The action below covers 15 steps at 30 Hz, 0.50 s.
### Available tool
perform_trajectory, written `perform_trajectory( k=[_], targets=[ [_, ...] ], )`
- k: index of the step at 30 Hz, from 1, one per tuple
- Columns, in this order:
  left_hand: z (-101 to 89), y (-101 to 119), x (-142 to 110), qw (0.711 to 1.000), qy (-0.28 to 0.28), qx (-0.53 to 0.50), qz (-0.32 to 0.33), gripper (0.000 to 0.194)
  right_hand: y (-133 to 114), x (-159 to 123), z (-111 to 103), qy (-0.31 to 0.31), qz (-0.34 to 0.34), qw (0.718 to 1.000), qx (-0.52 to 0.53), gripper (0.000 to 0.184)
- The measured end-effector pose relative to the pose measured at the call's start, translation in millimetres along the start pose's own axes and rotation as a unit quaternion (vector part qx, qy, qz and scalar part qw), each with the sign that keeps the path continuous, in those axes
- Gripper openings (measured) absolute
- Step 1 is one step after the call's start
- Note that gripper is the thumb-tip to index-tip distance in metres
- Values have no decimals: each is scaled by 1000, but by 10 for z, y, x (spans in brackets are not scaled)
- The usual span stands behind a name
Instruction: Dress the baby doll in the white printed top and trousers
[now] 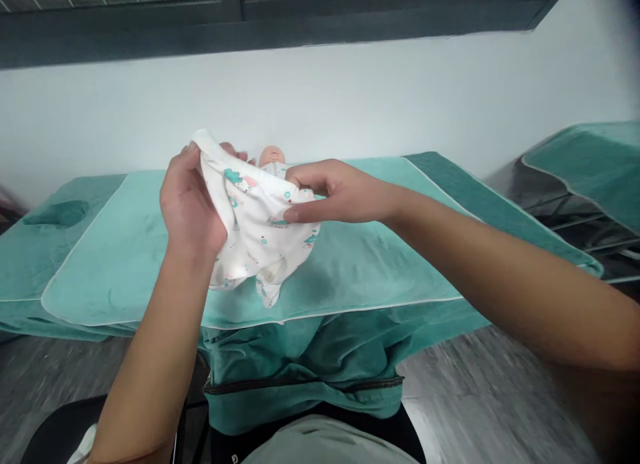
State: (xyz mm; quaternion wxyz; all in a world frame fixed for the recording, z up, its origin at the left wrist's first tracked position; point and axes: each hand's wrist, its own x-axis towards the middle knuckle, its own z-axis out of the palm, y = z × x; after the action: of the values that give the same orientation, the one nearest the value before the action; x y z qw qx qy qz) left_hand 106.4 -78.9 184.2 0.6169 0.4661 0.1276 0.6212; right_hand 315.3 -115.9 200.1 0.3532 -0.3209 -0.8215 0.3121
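Observation:
A small white baby garment [255, 231] with teal and pink prints is held up over the bed. My left hand [190, 204] is closed on its left edge, fingers wrapped round the bunched cloth. My right hand [333, 192] pinches its right edge between thumb and fingers. Behind the cloth lies a baby doll [273, 157]; only its head shows. The doll rests on a light teal pad [125, 251] spread over the bed.
The bed has a darker teal cover [300, 357] hanging over its near edge. A round face hole [57, 212] sits at its left end. A second bed with a teal cover [590, 171] stands to the right. A white wall rises behind.

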Motion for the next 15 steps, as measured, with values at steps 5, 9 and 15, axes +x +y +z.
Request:
perform_trajectory(
  k=[5, 9, 15],
  targets=[
    [-230, -27, -34, 992, -37, 121, -2, 18, 102, -28, 54, 161, 20, 983, 88, 39],
    [-218, -43, -119, 950, -113, 276, -87, 49, 85, 37, 196, 243, 35, 964, 100, 43],
    [-3, -67, -248, 890, -164, 394, -159, 31, 82, 70, 363, 210, 40, 974, 71, 46]
  ],
)
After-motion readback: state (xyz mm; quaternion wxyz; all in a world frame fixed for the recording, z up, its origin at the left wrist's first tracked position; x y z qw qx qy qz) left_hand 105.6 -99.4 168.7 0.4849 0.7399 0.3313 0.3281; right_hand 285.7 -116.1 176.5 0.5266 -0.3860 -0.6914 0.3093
